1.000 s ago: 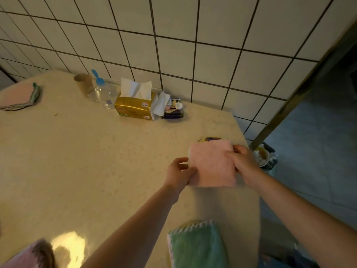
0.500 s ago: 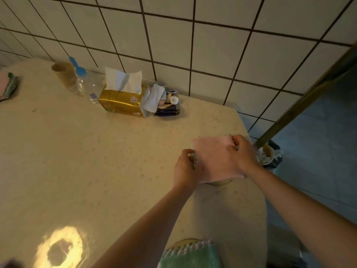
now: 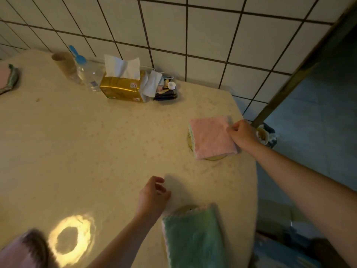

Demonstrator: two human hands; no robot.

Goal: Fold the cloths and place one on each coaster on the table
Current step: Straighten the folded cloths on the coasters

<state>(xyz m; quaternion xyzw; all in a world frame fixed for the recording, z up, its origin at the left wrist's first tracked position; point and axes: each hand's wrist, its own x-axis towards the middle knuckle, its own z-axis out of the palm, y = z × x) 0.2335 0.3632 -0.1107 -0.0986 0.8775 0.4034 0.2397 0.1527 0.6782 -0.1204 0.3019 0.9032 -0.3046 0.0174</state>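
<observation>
Pink folded cloth [image 3: 212, 138] lies flat on a round coaster [image 3: 214, 157] near the far right edge of the table [image 3: 96, 151]; we see only the coaster's rim along the left and near sides of the cloth. Our right hand [image 3: 243, 134] sits at the cloth's right edge, fingers curled, and appears to pinch that edge between thumb and fingertips. Our left hand [image 3: 152, 197] hovers above bare tabletop, well apart from the pink cloth, fingers loosely curled and holding nothing.

Nearer us, a green folded cloth [image 3: 193, 238] with a pale scalloped trim covers a second coaster [image 3: 184, 208], of which only a sliver shows at the cloth's far edge. The left hand is just beside this cloth's far left corner, not touching it.

At the far left edge, another pink cloth [image 3: 2, 78] rests on a dark-trimmed coaster [image 3: 12, 78], both partly cut off. At the bottom left corner, a blurred pink and dark shape [image 3: 27, 250]; we cannot tell what it is.

Against the tiled wall [image 3: 212, 35]: a brown cup [image 3: 64, 63], a clear bottle [image 3: 87, 74] with a blue cap, a gold tissue pack [image 3: 121, 89] with a sheet pulled up, and a small dark tray [image 3: 166, 92] of odds and ends.
</observation>
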